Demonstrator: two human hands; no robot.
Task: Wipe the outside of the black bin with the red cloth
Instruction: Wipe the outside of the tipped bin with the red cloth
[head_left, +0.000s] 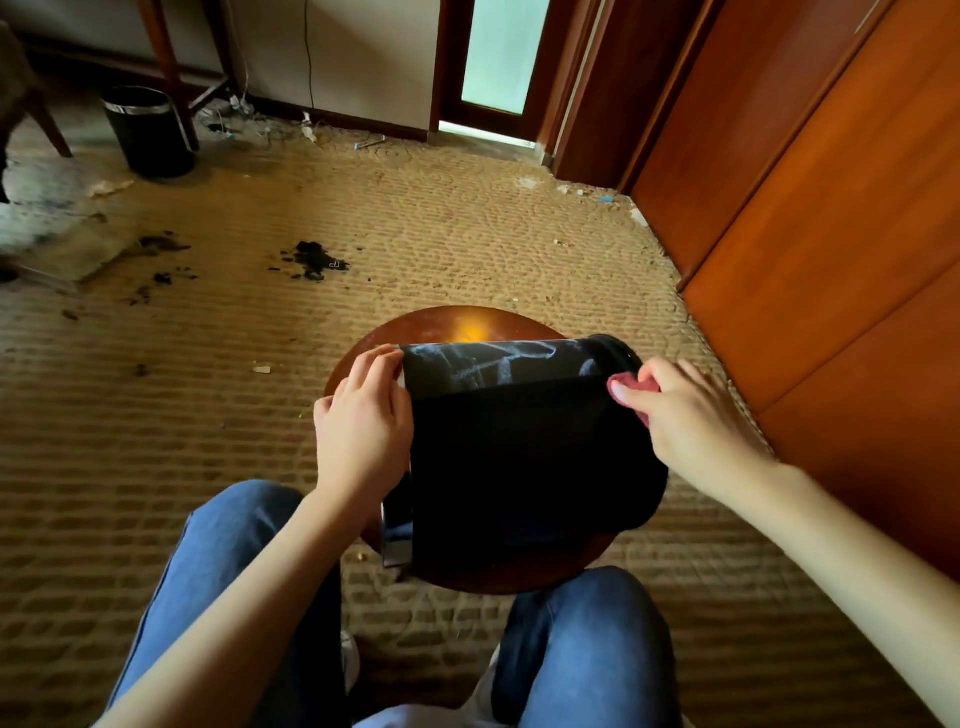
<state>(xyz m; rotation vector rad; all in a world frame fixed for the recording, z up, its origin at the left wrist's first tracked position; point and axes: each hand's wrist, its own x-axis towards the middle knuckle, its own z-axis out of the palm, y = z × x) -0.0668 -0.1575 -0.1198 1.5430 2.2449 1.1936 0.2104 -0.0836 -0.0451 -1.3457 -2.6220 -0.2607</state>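
**A:** Bin count?
**B:** Two. The black bin you're working on lies on its side on the one round wooden table, right in front of you. A second bin stands upright on the carpet at far left, well apart.
**A:** Hands?
**B:** Both in frame. Your left hand grips the black bin at the left end, fingers curled over the rim by the metal band. Your right hand pinches the red cloth against the bin's right end.
**A:** Cloths?
**B:** One. It's mostly hidden under your fingers, only a pinkish-red fold shows.
**A:** Bin surface?
**B:** Pale smears along the upper side. The side nearer you reads plain black.
**A:** Floor?
**B:** Dark debris scattered on the carpet beyond the table.
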